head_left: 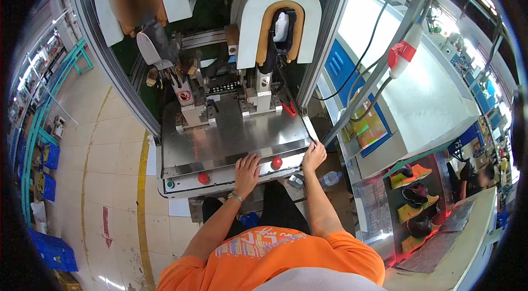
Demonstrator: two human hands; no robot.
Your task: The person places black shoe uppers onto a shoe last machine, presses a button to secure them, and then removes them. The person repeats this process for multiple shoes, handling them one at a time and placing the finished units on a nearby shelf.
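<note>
My left hand [247,173] lies with its fingers stretched over the front edge of the metal machine table [231,145], between two red push buttons, the left one [204,178] and the right one [276,163]. At the table's right front corner my right hand [314,156] is closed, its fingers curled by a thin dark strip; what it grips is not clear. Beyond the hands stand two machine stations. The right one has a white U-shaped block [311,21] with brown padding [300,30] around a dark shoe upper [283,43]. Brown padding also shows at the left station, partly blurred.
A green button [170,184] sits at the table's left front corner. A red-handled tool [289,108] lies at its right rear. To the right, yellow and dark shoes [410,211] lie on a red-lit conveyor. A frame post bears a red-and-white plug [404,52]. Blue crates [52,250] stand far left.
</note>
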